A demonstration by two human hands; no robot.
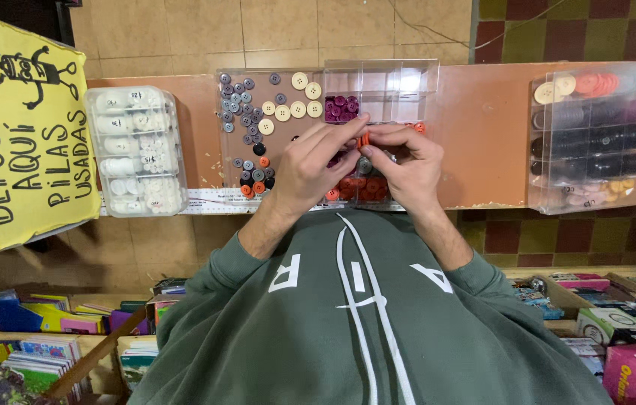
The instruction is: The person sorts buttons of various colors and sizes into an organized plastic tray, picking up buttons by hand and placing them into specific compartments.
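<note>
From the head camera, both hands meet above a clear tray (237,131) of buttons on the bench (483,135). The left hand (310,169) and right hand (411,165) press their fingertips together around a small orange button (363,139), each hand pinching it between thumb and forefinger. The button sits just above the tray's middle, over compartments of orange buttons (359,187). Grey buttons (239,101), cream buttons (291,105) and purple buttons (340,107) lie in other compartments. A box of white buttons (136,150) stands to the left, beside a yellow sign (18,135). Another clear case (595,135) of stacked buttons stands well to the right. Green sleeves cover both forearms.
</note>
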